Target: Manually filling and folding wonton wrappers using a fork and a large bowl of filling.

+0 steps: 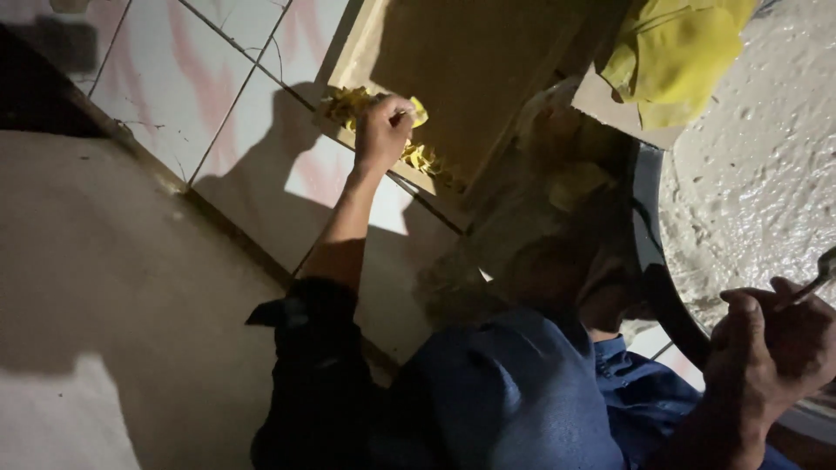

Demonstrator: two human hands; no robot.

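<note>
Left hand [383,130] bare, forearm bare, dark black sleeve [305,348] pushed up near elbow. Right hand [771,348] bare. Blue garment [522,400] with collar-like fold across torso. No gloves or jewellery visible.

Left arm stretched toward 12 o'clock, left hand [383,130] curled shut; right hand [771,344] fisted at 4 o'clock.

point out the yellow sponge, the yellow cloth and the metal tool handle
yellow sponge [418,111], head view, the edge showing beside the left hand
yellow cloth [675,52], head view, middle of the crumpled fabric
metal tool handle [823,277], head view, the shaft above the right hand
</note>
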